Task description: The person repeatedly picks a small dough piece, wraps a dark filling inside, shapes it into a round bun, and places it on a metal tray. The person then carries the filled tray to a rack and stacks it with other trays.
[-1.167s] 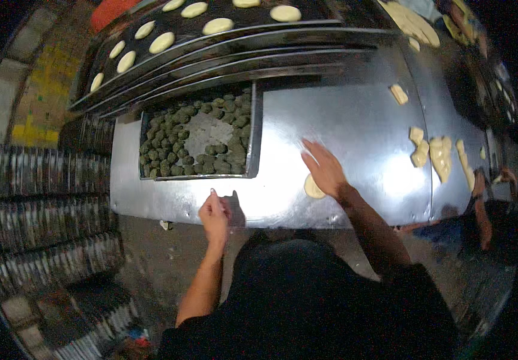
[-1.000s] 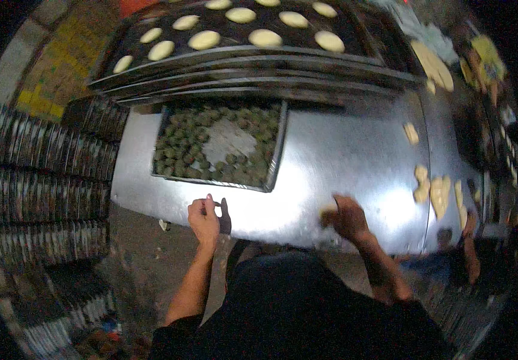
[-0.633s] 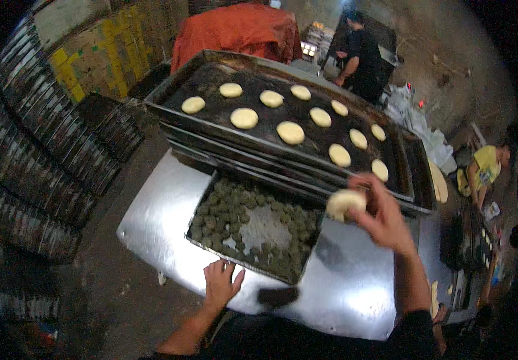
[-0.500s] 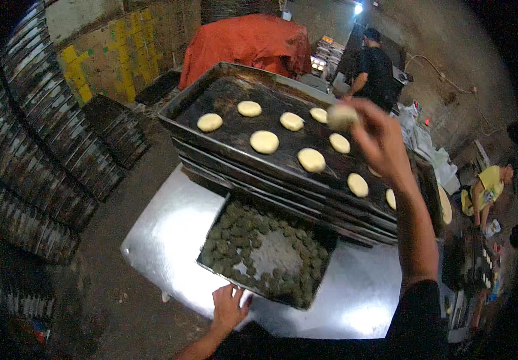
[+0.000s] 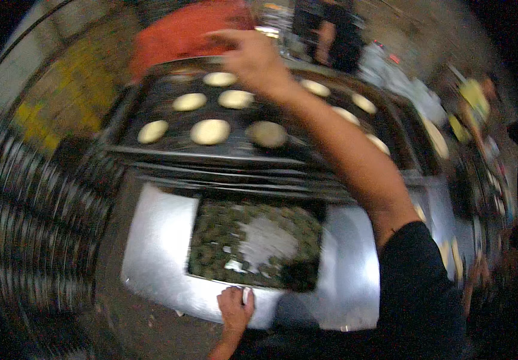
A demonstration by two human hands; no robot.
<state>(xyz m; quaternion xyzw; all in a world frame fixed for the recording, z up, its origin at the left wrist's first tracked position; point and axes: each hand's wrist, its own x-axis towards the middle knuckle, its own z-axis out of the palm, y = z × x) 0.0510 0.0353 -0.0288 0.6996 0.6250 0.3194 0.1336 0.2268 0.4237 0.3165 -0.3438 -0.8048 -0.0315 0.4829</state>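
Right hand [image 5: 253,57]: stretched out over the far edge of the dark baking tray [image 5: 151,102], fingers curled downward; motion blur hides whether anything is pinched in them, so its grasp cannot be told.

Dough discs [image 5: 209,131]: pale, round, flat, laid in rows across the dark baking tray, apart from one another; the nearest ones sit just beside and below the right hand.

Dark baking tray: topmost of a stack of like trays at the far edge of the steel table [image 5: 157,240].

Left hand [image 5: 235,306]: rests at the near edge of the steel table, fingers bent over the near rim of the shallow tray [image 5: 194,273], gripping it.

Shallow tray: on the steel table's middle, filled around its sides with small dark green balls [image 5: 217,231]; a bare patch shows at its centre.

Beyond the stack: a red cloth-covered shape [image 5: 181,30] and a person in dark clothing [image 5: 331,36].
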